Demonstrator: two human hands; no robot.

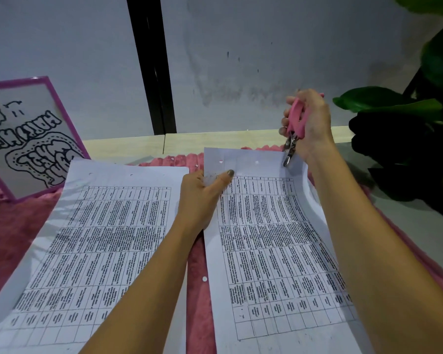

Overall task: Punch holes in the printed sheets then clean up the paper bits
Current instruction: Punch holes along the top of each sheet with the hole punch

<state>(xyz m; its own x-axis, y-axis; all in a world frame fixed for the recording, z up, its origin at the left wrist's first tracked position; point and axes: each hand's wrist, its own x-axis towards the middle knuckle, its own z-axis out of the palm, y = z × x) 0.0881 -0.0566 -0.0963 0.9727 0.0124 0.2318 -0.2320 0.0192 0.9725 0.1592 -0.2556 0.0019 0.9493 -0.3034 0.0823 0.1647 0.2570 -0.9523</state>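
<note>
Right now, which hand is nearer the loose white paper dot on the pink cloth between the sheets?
Left. The left hand grips the right sheet's edge above the dot; the right hand holds the punch farther off.

Dim, cool light — edges bowed

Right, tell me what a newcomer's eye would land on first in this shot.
First the right hand, raised over the far edge of the right printed sheet and gripping a pink hole punch whose metal tip points down at the paper. Next the left hand, pinching that sheet's far left corner, with a second printed sheet lying to its left on the pink fuzzy cloth. A purple-framed drawing board leans at far left.
</note>
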